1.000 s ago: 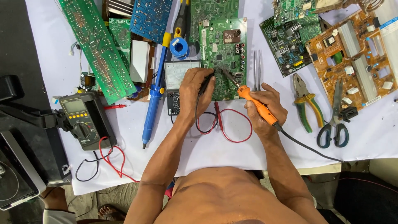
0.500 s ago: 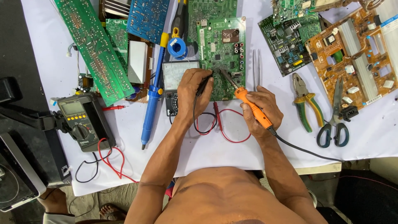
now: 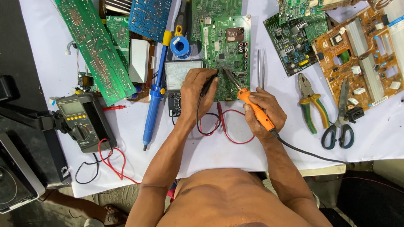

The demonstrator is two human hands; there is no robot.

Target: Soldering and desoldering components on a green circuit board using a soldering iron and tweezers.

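On the white-covered table (image 3: 50, 54), the left hand (image 3: 198, 90) pinches a black test probe (image 3: 209, 84) against a green rectangular circuit board (image 3: 225, 46) while the right hand (image 3: 261, 114) grips an orange-handled soldering iron (image 3: 252, 109).

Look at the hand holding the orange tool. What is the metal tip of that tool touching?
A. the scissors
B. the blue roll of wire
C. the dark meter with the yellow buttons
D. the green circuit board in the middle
D: the right hand grips the orange soldering iron, and its metal tip rests on the green circuit board, beside the black probe in the left hand.
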